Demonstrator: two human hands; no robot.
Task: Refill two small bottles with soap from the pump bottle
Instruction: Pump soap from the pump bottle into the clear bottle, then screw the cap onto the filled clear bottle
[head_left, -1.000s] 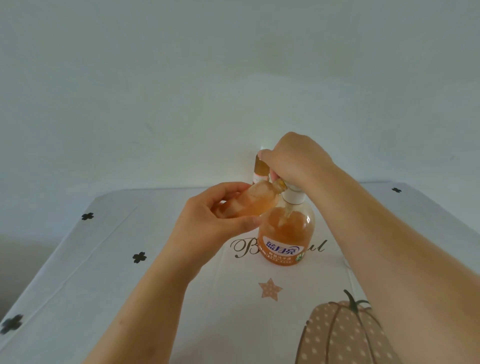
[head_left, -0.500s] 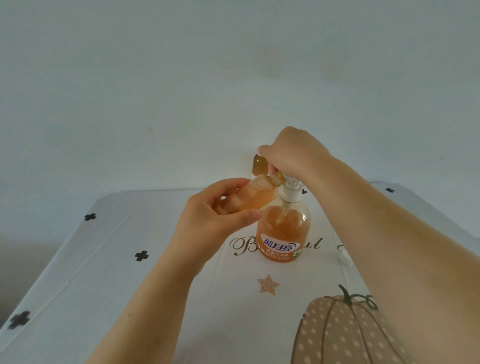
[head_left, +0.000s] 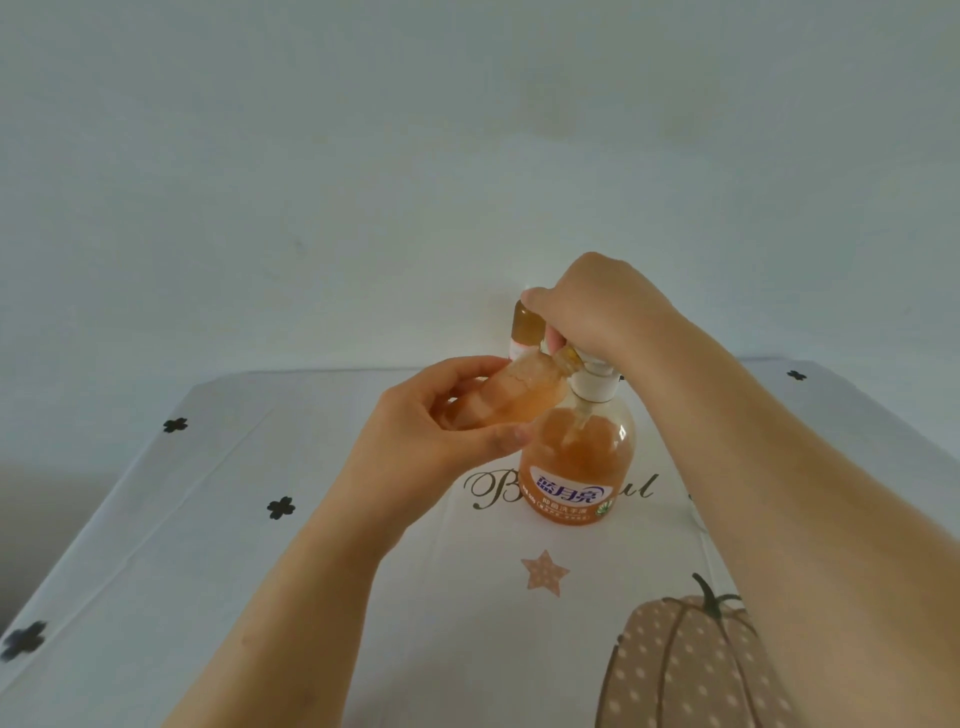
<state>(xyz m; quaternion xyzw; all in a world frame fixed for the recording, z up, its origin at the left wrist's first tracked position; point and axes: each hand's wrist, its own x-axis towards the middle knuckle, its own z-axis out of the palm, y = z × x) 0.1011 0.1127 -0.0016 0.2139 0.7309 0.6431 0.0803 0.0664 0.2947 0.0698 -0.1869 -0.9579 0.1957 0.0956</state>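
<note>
Where left fingers (head_left: 470, 367) curl — small bottle (head_left: 522, 397), tilted.

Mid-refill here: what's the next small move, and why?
Probably one gentle press of the right hand on the head of the pump bottle: the left hand holds the tilted small bottle with its mouth there. Its fill level is unclear, so press lightly.

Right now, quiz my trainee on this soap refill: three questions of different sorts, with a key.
1. True or false: the small bottle is held tilted, with its mouth up at the spout of the pump bottle.
2. The right hand is on: A the pump bottle's top; B the tablecloth; C the pumpkin print.
3. Fill in: the ___ hand grips the small bottle.
Key: 1 true; 2 A; 3 left hand.
</note>
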